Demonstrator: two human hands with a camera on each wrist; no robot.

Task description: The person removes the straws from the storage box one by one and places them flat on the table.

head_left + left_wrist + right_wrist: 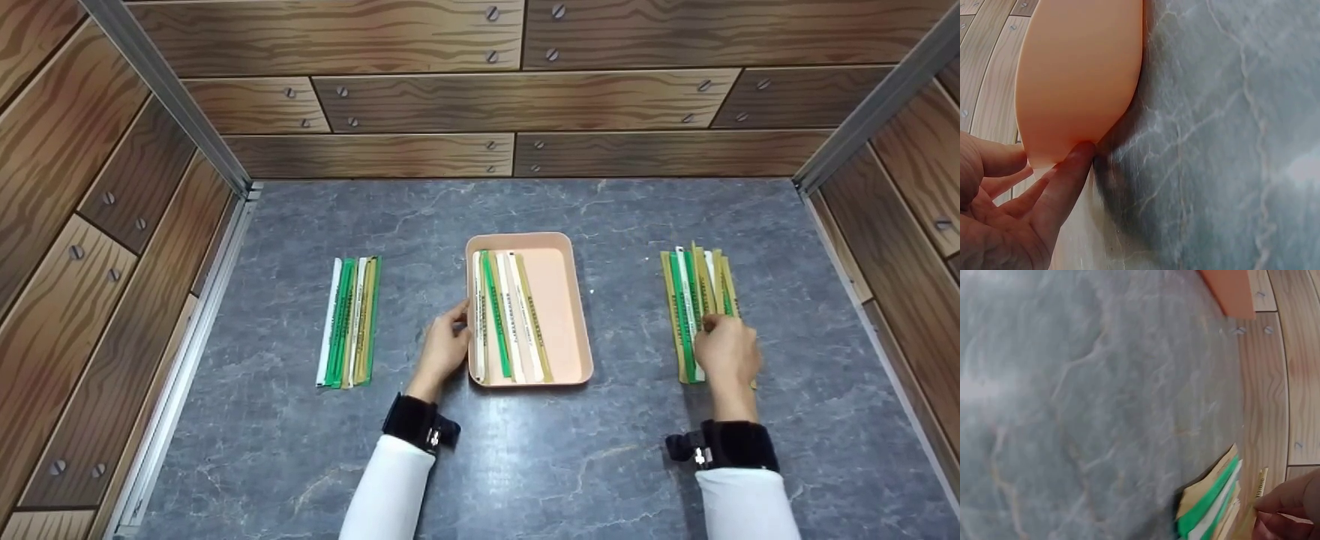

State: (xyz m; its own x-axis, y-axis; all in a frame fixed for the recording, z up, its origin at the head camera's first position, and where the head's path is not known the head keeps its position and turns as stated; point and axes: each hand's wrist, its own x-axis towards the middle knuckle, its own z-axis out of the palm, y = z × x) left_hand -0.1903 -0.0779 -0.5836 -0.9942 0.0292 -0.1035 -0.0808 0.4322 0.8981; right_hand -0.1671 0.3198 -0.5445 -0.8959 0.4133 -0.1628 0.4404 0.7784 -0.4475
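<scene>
The right hand (727,354) has a narrow grip, thumb and finger pinching a gold packet (1262,484) at the right-hand bundle (684,322). The left hand (442,346) holds the side of the peach tray (564,315) between thumb and fingers. Inside, a few slim packets (496,322), white, green and gold, lie lengthwise towards the left wall, leaving the right part bare. The work looks partly done: these are in, while the right-hand bundle and an untouched left-hand bundle (349,322) lie outside on the worktop (540,465). Both forearms reach forward from the near edge of view, well apart, the left angled inward to the tray, the right nearly straight ahead, its knuckles upward.
</scene>
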